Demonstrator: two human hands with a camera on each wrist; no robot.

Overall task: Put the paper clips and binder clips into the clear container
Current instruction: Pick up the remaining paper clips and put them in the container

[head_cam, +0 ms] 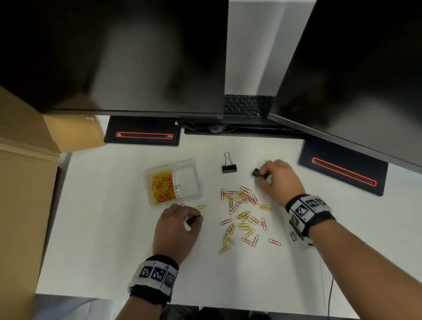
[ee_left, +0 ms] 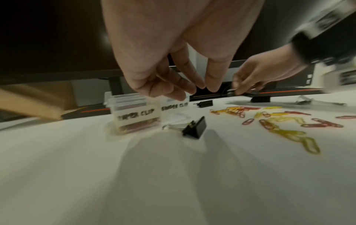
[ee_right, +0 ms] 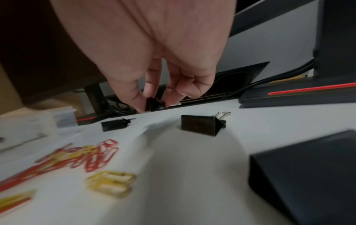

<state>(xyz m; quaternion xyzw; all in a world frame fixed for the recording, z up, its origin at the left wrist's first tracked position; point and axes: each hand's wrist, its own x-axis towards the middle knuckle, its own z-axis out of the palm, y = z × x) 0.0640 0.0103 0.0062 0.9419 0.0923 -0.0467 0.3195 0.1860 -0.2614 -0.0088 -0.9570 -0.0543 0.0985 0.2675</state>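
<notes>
On white desk (head_cam: 109, 253) nearest viewer lie loose red/yellow paper clips (head_cam: 244, 217), w/ left hand (head_cam: 178, 226) fingers relaxed above a black binder clip (ee_left: 194, 127), right hand (head_cam: 279, 180) pinching a small binder clip (head_cam: 256, 173), clear container (head_cam: 172, 182) farther back-left.

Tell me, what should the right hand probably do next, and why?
Probably lift and carry its small binder clip over to the clear container. The right hand already pinches that clip between thumb and fingers, and the container's right compartment looks empty while the left holds paper clips.
</notes>
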